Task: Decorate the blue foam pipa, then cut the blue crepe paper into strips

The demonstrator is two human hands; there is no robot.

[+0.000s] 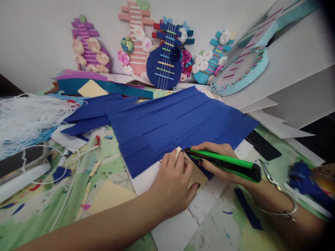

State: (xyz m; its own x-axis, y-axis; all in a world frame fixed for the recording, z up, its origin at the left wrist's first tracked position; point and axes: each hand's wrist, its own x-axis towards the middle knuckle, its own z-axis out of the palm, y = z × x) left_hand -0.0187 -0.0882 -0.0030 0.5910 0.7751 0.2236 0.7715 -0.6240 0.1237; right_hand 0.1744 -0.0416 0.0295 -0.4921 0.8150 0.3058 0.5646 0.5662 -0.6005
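Observation:
My right hand [222, 160] grips a green and black box cutter [230, 161], its front end at the edge of a pale yellow card [201, 176]. My left hand [175, 184] lies over that card with the fingers stretched and the thumb apart, pressing it down. Under the card spreads a large creased sheet of dark blue paper [180, 122]. White paper sheets [176, 230] lie beneath the blue one. The blade itself is too small to make out. Part of the card is hidden by my left hand.
Several decorated paper lutes [163, 68] lean against the back wall. White cord [31, 120] is heaped at the left, near a phone [23, 162]. Scissors [270, 176], a black strip [264, 144] and a blue strip [248, 209] lie at the right. Another yellow card [112, 196] is at the left front.

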